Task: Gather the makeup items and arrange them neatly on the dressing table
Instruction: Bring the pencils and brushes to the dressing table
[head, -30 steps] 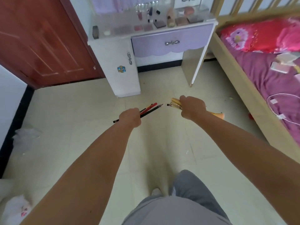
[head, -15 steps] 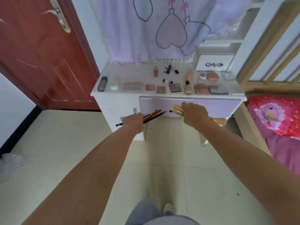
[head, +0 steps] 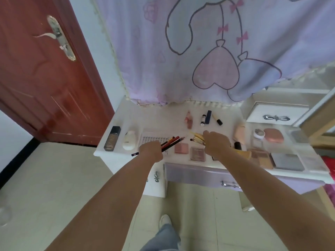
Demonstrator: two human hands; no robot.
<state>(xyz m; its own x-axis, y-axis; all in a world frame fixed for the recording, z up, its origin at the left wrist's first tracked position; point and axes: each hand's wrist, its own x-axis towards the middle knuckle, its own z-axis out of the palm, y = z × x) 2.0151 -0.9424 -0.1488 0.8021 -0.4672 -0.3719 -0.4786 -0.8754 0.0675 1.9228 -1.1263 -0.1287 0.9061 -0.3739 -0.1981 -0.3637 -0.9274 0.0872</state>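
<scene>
Trouser leg [head: 164, 236] and one pale shoe [head: 164, 220] sit nearest me at 6 o'clock, on the tiled floor [head: 54, 178]. From there my two bare forearms run up toward the dressing table [head: 126, 113].

My left hand [head: 150, 151] is curled into a fist round a bunch of pencils [head: 172, 141], red and black ones, their points aimed toward 2 o'clock and their blunt ends poking out behind the fist toward 8 o'clock. My right hand [head: 216, 144] grips a bundle of gold-handled brushes [head: 197, 139], the narrow ends toward 10 o'clock and a tan brush head [head: 244, 154] showing past the wrist at 4 o'clock. Both hands hang over the front part of the tabletop; I cannot tell whether they touch it.

Under and around the hands lie flat palettes: a pink one [head: 181, 148], a brownish one [head: 198, 153], and further toward 3 o'clock a tan one [head: 262, 158] beside a grey compact [head: 288, 162]. At 9 o'clock of the left hand stand a white oval case [head: 129, 140] and a dark bottle [head: 112, 141].

Beyond, toward 12 o'clock, lie a pink tube [head: 188, 120], a navy stick [head: 208, 117] and a small black-capped tube [head: 217, 119]. Further right are a white jar [head: 259, 133] and a round pink compact [head: 273, 135]. A small white drawer box [head: 277, 115] stands at 2 o'clock. A lilac curtain [head: 199, 51] hangs behind, with a red-brown door [head: 36, 78] at 10 o'clock.
</scene>
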